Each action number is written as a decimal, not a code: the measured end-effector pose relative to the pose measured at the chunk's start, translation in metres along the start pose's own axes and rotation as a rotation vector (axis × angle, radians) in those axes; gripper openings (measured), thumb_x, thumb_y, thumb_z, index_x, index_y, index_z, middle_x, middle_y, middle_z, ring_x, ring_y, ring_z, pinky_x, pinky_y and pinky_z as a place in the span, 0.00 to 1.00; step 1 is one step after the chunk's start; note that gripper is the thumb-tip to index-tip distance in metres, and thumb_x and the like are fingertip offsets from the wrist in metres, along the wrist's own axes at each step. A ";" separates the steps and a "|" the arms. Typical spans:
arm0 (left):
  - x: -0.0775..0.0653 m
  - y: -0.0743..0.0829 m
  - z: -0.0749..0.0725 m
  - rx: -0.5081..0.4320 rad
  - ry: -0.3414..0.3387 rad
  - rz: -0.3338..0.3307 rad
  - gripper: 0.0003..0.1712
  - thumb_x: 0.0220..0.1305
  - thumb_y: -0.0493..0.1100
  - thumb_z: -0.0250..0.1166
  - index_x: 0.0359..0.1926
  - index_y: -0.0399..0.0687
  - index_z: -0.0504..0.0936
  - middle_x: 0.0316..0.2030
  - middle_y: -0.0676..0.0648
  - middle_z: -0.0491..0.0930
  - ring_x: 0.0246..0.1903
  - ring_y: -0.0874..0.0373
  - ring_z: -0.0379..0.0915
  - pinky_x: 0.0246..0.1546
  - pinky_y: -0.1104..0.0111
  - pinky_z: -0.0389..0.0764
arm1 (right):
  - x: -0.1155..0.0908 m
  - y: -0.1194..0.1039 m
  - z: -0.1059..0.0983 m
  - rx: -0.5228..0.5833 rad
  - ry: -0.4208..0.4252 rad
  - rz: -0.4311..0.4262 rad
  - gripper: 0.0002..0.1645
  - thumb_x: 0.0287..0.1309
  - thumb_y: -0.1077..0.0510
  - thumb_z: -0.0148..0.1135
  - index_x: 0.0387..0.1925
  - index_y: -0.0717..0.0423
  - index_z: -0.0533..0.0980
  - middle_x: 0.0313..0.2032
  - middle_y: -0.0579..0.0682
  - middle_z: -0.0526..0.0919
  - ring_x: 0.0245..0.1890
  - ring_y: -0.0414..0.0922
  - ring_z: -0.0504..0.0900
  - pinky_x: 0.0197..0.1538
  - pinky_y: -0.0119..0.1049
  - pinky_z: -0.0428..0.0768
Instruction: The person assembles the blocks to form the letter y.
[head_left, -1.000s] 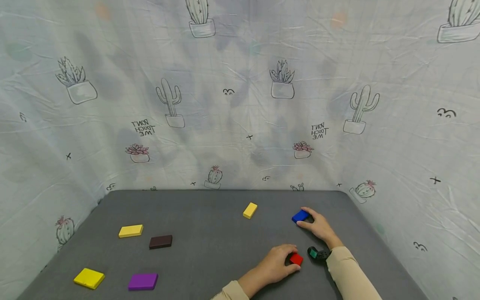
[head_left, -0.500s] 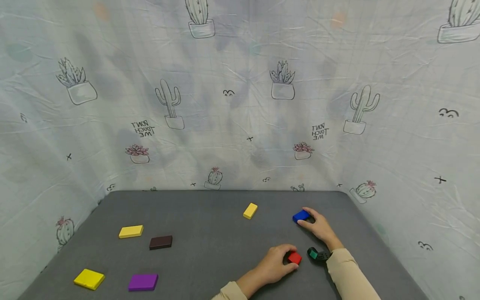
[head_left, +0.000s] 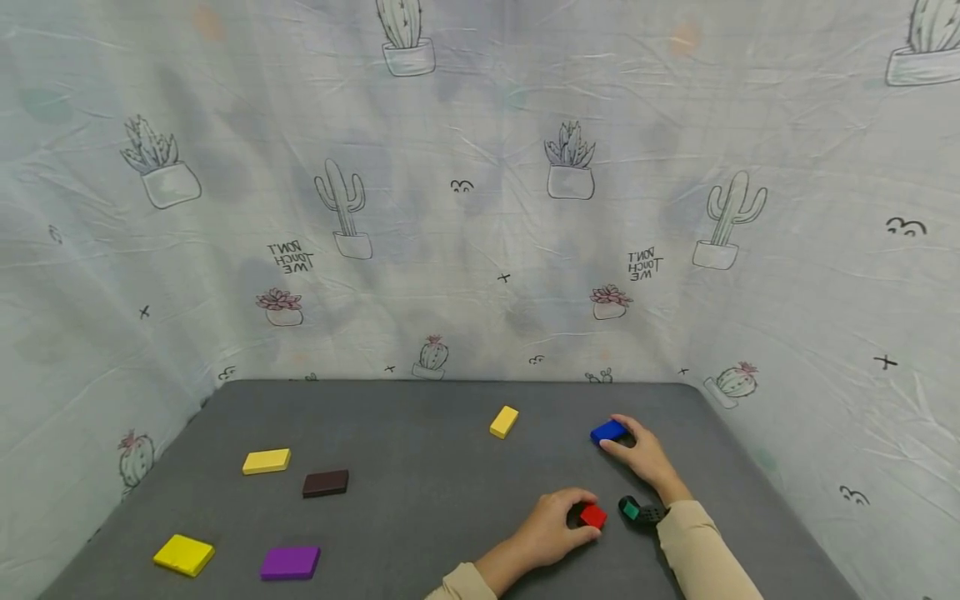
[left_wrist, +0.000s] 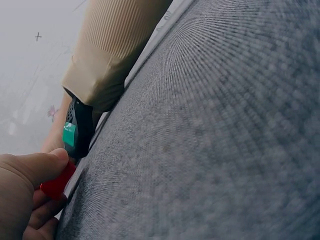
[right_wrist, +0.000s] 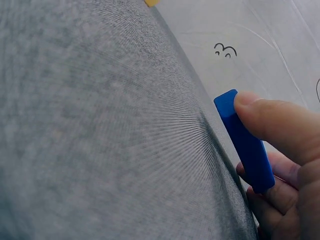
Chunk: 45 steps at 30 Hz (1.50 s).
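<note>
My left hand [head_left: 551,529] pinches a small red block [head_left: 593,516] between thumb and fingers, low over the grey table's near right part. The left wrist view shows the thumb on one side of the red block [left_wrist: 57,181], with fingers curled on the other. Farther back and to the right, my right hand [head_left: 641,454] grips a flat blue block [head_left: 608,431]. In the right wrist view, the thumb presses one face of the blue block [right_wrist: 247,142] and the fingers curl behind it. The hands cover part of both blocks.
A yellow block [head_left: 504,422] lies at the back, left of the blue one. On the left lie another yellow block [head_left: 266,462], a dark brown block [head_left: 326,483], a brighter yellow block [head_left: 183,555] and a purple block [head_left: 290,563]. A patterned cloth [head_left: 480,208] surrounds the table [head_left: 420,450].
The head view has shifted slightly. My right hand and the blue block have moved very slightly right; the left hand keeps the red block in nearly the same place.
</note>
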<state>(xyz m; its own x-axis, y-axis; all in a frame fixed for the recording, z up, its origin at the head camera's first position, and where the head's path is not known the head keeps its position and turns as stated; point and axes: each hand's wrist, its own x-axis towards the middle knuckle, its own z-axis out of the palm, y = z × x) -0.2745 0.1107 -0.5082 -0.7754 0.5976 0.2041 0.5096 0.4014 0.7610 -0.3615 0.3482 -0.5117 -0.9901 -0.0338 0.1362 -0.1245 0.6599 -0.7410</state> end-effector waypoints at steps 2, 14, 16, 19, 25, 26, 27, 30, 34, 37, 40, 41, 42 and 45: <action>0.000 -0.001 0.000 -0.016 0.003 0.002 0.22 0.59 0.50 0.67 0.53 0.49 0.79 0.50 0.56 0.80 0.51 0.68 0.73 0.52 0.72 0.75 | -0.002 -0.001 0.001 -0.010 0.022 -0.016 0.44 0.55 0.39 0.64 0.65 0.59 0.64 0.64 0.70 0.64 0.61 0.67 0.64 0.60 0.66 0.64; -0.002 -0.001 -0.005 -0.177 -0.002 -0.080 0.22 0.57 0.48 0.69 0.53 0.48 0.80 0.49 0.57 0.80 0.50 0.69 0.73 0.53 0.71 0.75 | -0.011 -0.006 0.000 0.004 0.001 0.031 0.43 0.57 0.47 0.65 0.68 0.60 0.61 0.66 0.70 0.62 0.64 0.66 0.63 0.64 0.64 0.61; -0.002 -0.001 -0.007 -0.191 -0.015 -0.083 0.22 0.57 0.47 0.69 0.53 0.48 0.80 0.48 0.57 0.81 0.50 0.70 0.73 0.52 0.72 0.75 | -0.014 -0.007 0.000 0.010 0.007 0.013 0.42 0.56 0.48 0.66 0.68 0.60 0.62 0.66 0.69 0.62 0.64 0.66 0.62 0.64 0.64 0.61; -0.004 -0.001 -0.008 -0.213 -0.028 -0.083 0.22 0.57 0.46 0.69 0.52 0.47 0.80 0.49 0.56 0.81 0.50 0.70 0.73 0.52 0.74 0.75 | -0.021 -0.009 0.001 0.018 0.011 -0.016 0.42 0.55 0.49 0.67 0.67 0.60 0.63 0.65 0.69 0.63 0.64 0.67 0.62 0.63 0.65 0.61; -0.009 0.000 -0.013 -0.273 -0.040 -0.097 0.21 0.58 0.42 0.69 0.53 0.44 0.80 0.50 0.52 0.81 0.52 0.68 0.73 0.52 0.75 0.76 | -0.029 -0.011 0.003 0.029 0.018 -0.055 0.41 0.56 0.49 0.66 0.67 0.61 0.63 0.64 0.70 0.65 0.64 0.67 0.63 0.62 0.66 0.62; -0.010 0.000 -0.013 -0.279 -0.042 -0.102 0.22 0.58 0.42 0.68 0.53 0.44 0.80 0.50 0.52 0.81 0.52 0.68 0.73 0.52 0.75 0.76 | -0.031 -0.012 0.003 0.033 0.020 -0.059 0.41 0.56 0.49 0.67 0.67 0.61 0.63 0.64 0.69 0.65 0.64 0.67 0.63 0.62 0.66 0.62; -0.011 0.001 -0.014 -0.284 -0.044 -0.106 0.22 0.58 0.42 0.68 0.54 0.44 0.80 0.51 0.53 0.81 0.52 0.68 0.73 0.52 0.75 0.76 | -0.032 -0.012 0.003 0.035 0.021 -0.062 0.41 0.55 0.49 0.67 0.67 0.61 0.63 0.64 0.69 0.65 0.64 0.67 0.63 0.62 0.65 0.62; -0.014 0.000 -0.015 -0.293 -0.039 -0.115 0.22 0.58 0.42 0.68 0.54 0.44 0.79 0.51 0.53 0.81 0.53 0.68 0.73 0.52 0.75 0.76 | -0.036 -0.016 0.004 0.046 0.030 -0.071 0.41 0.55 0.50 0.68 0.66 0.60 0.64 0.63 0.68 0.67 0.63 0.66 0.64 0.62 0.65 0.63; -0.017 -0.001 -0.018 -0.296 -0.025 -0.117 0.22 0.58 0.41 0.69 0.54 0.44 0.79 0.51 0.52 0.80 0.53 0.68 0.73 0.52 0.75 0.76 | -0.037 -0.020 0.004 0.028 0.030 -0.082 0.41 0.54 0.49 0.68 0.66 0.59 0.65 0.63 0.68 0.67 0.63 0.67 0.65 0.61 0.65 0.63; -0.020 -0.001 -0.023 -0.318 -0.013 -0.124 0.22 0.57 0.40 0.69 0.54 0.43 0.80 0.51 0.51 0.81 0.53 0.67 0.74 0.53 0.74 0.76 | -0.039 -0.023 0.004 0.010 0.018 -0.072 0.42 0.55 0.48 0.67 0.67 0.58 0.63 0.65 0.69 0.64 0.64 0.68 0.62 0.62 0.66 0.62; -0.025 -0.002 -0.027 -0.336 0.015 -0.120 0.21 0.57 0.39 0.69 0.53 0.41 0.80 0.51 0.48 0.81 0.52 0.64 0.75 0.52 0.73 0.77 | -0.043 -0.026 0.005 0.004 0.004 -0.061 0.43 0.56 0.47 0.66 0.68 0.57 0.62 0.66 0.68 0.63 0.65 0.68 0.61 0.61 0.67 0.62; -0.027 -0.004 -0.029 -0.341 0.027 -0.117 0.21 0.57 0.38 0.69 0.53 0.41 0.80 0.50 0.48 0.81 0.52 0.64 0.76 0.52 0.73 0.77 | -0.044 -0.027 0.006 0.003 0.002 -0.061 0.43 0.56 0.47 0.66 0.68 0.57 0.62 0.66 0.69 0.63 0.65 0.68 0.61 0.61 0.67 0.62; -0.029 -0.005 -0.030 -0.342 0.038 -0.111 0.21 0.56 0.38 0.69 0.52 0.40 0.80 0.50 0.47 0.81 0.51 0.64 0.76 0.51 0.73 0.77 | -0.045 -0.028 0.006 0.003 0.000 -0.059 0.43 0.55 0.47 0.66 0.68 0.57 0.62 0.66 0.68 0.63 0.65 0.68 0.61 0.61 0.66 0.62; -0.034 -0.009 -0.034 -0.357 0.076 -0.096 0.21 0.55 0.36 0.69 0.52 0.36 0.80 0.48 0.45 0.82 0.49 0.61 0.78 0.49 0.73 0.78 | -0.047 -0.031 0.010 0.011 -0.002 -0.066 0.42 0.55 0.47 0.67 0.68 0.57 0.63 0.65 0.68 0.63 0.64 0.68 0.63 0.60 0.66 0.64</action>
<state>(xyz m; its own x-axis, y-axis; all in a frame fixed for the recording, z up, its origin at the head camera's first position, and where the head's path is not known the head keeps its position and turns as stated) -0.2654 0.0636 -0.5006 -0.8457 0.5103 0.1564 0.2815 0.1776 0.9430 -0.3119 0.3215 -0.5015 -0.9798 -0.0785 0.1838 -0.1903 0.6479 -0.7376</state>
